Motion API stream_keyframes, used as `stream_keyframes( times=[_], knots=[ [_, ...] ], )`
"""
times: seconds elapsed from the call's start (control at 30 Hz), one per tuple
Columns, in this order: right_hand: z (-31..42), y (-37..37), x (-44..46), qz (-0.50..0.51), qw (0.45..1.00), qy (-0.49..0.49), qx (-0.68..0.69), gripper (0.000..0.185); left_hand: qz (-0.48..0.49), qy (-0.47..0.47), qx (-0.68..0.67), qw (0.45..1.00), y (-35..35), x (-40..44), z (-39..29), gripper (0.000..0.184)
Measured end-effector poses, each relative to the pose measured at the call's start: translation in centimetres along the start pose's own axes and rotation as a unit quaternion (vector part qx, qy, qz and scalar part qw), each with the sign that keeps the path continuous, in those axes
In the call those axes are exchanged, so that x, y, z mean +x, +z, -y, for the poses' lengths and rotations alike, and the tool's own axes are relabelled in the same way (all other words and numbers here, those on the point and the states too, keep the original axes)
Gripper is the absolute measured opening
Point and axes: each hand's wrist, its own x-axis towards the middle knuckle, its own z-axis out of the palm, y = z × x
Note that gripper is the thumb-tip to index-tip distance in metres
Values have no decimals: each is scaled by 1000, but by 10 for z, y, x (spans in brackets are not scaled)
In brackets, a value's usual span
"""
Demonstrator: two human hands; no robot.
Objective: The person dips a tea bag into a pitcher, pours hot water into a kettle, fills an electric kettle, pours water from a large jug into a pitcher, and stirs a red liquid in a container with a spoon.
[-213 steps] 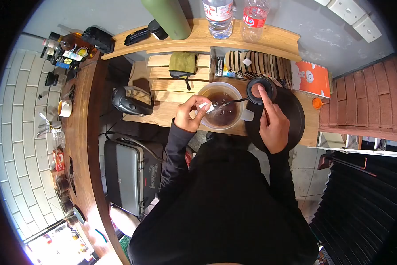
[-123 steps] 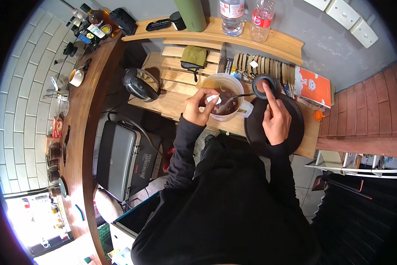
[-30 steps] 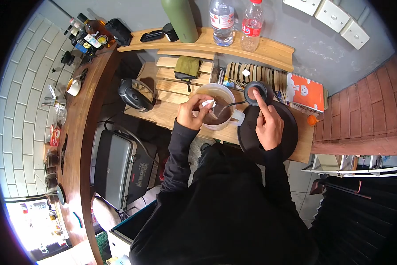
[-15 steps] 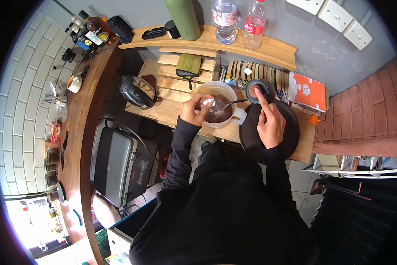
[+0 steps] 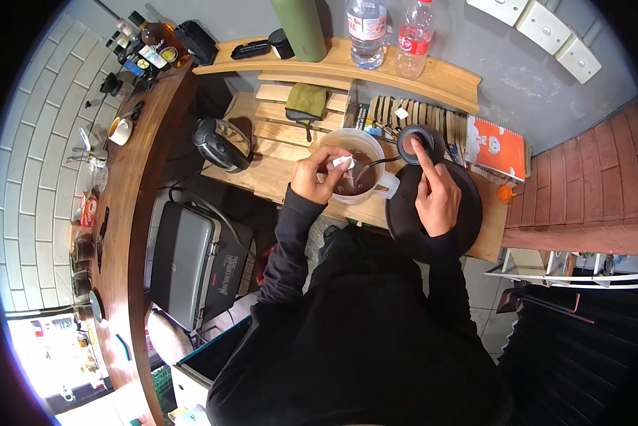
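My left hand (image 5: pixel 315 174) is closed in a pinch on a small white piece (image 5: pixel 343 162), held over the translucent pitcher (image 5: pixel 376 146). What the piece is I cannot make out. Brown liquid (image 5: pixel 361 165) with pale streaks is in the pitcher, and its handle (image 5: pixel 388 186) points right. Beside it stands a round black object (image 5: pixel 408 157) with a brownish top and a thin curved black tube (image 5: pixel 386 160) leading over the pitcher. On that top rests the outstretched index finger of my right hand (image 5: pixel 438 197), its other fingers partly bent and nothing seen in them.
A black round tray (image 5: pixel 404 220) lies under my right hand. An electric kettle (image 5: pixel 216 145) and an olive pouch (image 5: pixel 306 104) are on the slatted wooden table. Books (image 5: pixel 433 121) and an orange notebook (image 5: pixel 495 149) line the back, below a shelf (image 5: pixel 447 90) with water bottles.
The view has shifted slightly. My left hand still pinches the white piece over the pitcher, and my right index finger stays on the round black object.
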Motion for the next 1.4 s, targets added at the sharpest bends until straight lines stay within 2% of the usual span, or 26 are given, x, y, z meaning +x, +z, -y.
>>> stream_keyframes(
  times=[0.1, 0.17, 0.27, 0.4, 0.6, 0.8, 0.97, 1.17, 1.4],
  knots=[
    [4, -2, 3, 6, 1000, 7, -10, 84, -9, 16, 11, 1000, -5, 3, -9, 17],
    [4, 0, 2, 1, 1000, 7, 4, 84, -7, -5, 3, 1000, -6, 3, -5, 17],
    [3, 3, 0, 6, 1000, 12, 5, 85, 6, -21, -31, 999, 1, -4, 28, 16],
    [7, 2, 1, 13, 1000, 11, -7, 85, 5, 0, -7, 1000, -9, -3, -4, 17],
    [8, 3, 4, 7, 1000, -6, -7, 85, 18, -13, 13, 1000, -11, -3, 19, 16],
    [11, 5, 5, 7, 1000, -9, -10, 85, 13, -1, -13, 1000, -17, -4, 4, 18],
    [14, 3, 3, 18, 1000, 5, -16, 84, 13, -21, -13, 1000, -9, -7, 35, 18],
    [15, 3, 3, 11, 1000, 7, -11, 84, 11, -13, -18, 1000, -14, -4, 4, 17],
    [13, 2, 4, 2, 1000, -1, -16, 84, 6, -32, -43, 999, -4, -13, 35, 17]
  ],
)
